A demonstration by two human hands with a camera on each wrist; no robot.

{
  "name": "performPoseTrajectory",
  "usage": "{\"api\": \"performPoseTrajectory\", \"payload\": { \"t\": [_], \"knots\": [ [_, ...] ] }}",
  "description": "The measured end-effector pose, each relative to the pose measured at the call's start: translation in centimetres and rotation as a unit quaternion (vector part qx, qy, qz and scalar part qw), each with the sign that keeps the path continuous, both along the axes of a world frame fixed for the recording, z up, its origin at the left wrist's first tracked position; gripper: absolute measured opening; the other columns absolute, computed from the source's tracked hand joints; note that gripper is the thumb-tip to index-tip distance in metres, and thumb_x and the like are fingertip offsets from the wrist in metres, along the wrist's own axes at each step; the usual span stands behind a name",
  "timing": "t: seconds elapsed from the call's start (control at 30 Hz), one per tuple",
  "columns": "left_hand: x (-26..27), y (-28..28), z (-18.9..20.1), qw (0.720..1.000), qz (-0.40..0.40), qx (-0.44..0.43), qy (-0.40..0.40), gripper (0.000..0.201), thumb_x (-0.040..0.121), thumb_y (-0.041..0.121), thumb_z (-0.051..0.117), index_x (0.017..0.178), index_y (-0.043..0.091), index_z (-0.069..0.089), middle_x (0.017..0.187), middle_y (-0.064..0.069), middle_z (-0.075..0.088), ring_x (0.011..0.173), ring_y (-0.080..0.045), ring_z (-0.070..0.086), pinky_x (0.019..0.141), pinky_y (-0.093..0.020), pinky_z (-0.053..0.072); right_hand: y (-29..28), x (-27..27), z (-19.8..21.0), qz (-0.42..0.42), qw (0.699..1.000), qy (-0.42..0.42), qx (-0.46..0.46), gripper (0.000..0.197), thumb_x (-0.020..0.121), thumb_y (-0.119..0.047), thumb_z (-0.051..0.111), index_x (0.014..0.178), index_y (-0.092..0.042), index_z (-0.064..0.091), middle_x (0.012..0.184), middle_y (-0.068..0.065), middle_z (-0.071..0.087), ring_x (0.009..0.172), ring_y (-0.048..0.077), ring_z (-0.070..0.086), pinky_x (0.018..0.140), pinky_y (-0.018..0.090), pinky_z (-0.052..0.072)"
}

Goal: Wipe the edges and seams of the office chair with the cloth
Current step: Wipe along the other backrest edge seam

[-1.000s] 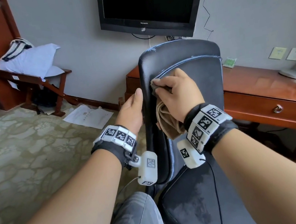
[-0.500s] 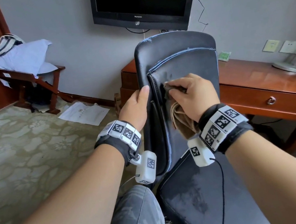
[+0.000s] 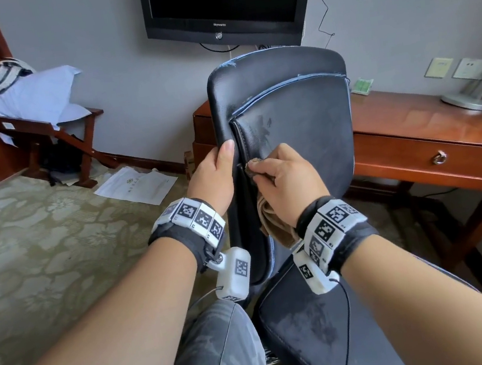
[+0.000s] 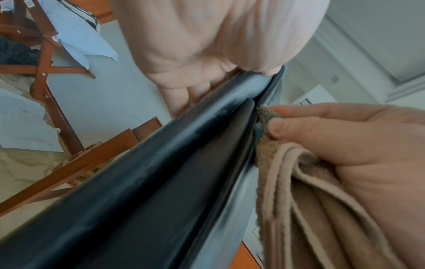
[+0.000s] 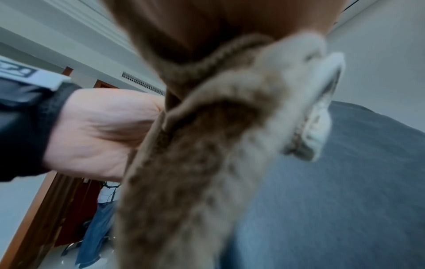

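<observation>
The right hand (image 3: 286,176) pinches the brown cloth (image 4: 266,116) between thumb and forefinger and presses its tip into the side seam of the office chair (image 3: 300,107) backrest. The left hand (image 3: 215,179) has its grip closed around the backrest's left edge, thumb in front.

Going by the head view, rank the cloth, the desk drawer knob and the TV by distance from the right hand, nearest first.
1. Cloth: pinched in the right hand against the chair seam.
2. Drawer knob: to its right, on the desk front.
3. TV: on the wall, beyond the chair.
</observation>
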State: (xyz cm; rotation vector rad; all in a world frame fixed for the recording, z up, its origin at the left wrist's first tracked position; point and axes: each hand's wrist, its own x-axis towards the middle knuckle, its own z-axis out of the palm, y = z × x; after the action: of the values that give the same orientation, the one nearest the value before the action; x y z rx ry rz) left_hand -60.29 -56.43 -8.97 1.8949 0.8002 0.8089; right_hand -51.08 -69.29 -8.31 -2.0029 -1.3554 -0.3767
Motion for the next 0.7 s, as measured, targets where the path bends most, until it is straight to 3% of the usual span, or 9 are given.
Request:
{"api": "performPoseTrajectory", "payload": {
  "t": [0.23,0.37,0.47,0.6,0.7],
  "knots": [
    [-0.2,-1.0,0.2,1.0,0.008,-0.001,0.0,0.053,0.11,0.057,0.027,0.131,0.021,0.062,0.131,-0.01,0.067,0.121,-0.035,0.058,0.087,-0.03,0.033,-1.5,-0.1,-0.5,0.007,0.997,0.006,-0.076,0.022,0.097,-0.024,0.065,0.116,-0.027,0.076,0.096,-0.001,0.051,0.08,0.022,0.06,0.084,0.039,0.053],
    [-0.5,-1.4,0.0,1.0,0.004,0.009,0.007,0.048,0.111,0.053,0.03,0.138,0.024,0.058,0.135,-0.008,0.065,0.124,-0.034,0.057,0.088,-0.029,0.031,-2.6,0.2,0.5,0.0,0.996,0.011,-0.084,0.026,0.097,-0.021,0.065,0.12,-0.028,0.076,0.096,-0.004,0.053,0.085,0.017,0.06,0.085,0.021,0.044],
    [-0.6,-1.5,-0.3,1.0,0.001,0.006,0.007,0.036,0.111,0.053,0.032,0.118,0.028,0.056,0.112,-0.002,0.063,0.105,-0.029,0.056,0.085,-0.03,0.032,-2.4,0.1,0.8,-0.008,0.999,0.026,-0.025,0.027,0.098,-0.02,0.064,0.121,-0.027,0.075,0.094,-0.008,0.05,0.086,0.013,0.056,0.083,0.016,0.037],
    [-0.4,-1.4,-0.4,1.0,0.004,0.008,0.008,0.03,0.111,0.051,0.032,0.103,0.027,0.049,0.094,0.006,0.055,0.093,-0.024,0.049,0.082,-0.031,0.031,-1.1,-0.5,0.1,-0.016,0.999,0.022,-0.036,0.026,0.1,-0.023,0.06,0.122,-0.027,0.074,0.1,-0.003,0.052,0.088,0.02,0.059,0.088,0.031,0.049],
    [-0.3,-0.9,-0.7,1.0,0.01,0.012,0.008,0.032,0.111,0.05,0.033,0.092,0.029,0.045,0.086,0.01,0.053,0.092,-0.025,0.05,0.081,-0.032,0.032,-0.8,-0.8,-0.9,-0.025,0.998,0.037,-0.04,0.026,0.1,-0.023,0.06,0.12,-0.027,0.074,0.099,-0.002,0.05,0.085,0.021,0.059,0.087,0.035,0.05]
  ]
}}
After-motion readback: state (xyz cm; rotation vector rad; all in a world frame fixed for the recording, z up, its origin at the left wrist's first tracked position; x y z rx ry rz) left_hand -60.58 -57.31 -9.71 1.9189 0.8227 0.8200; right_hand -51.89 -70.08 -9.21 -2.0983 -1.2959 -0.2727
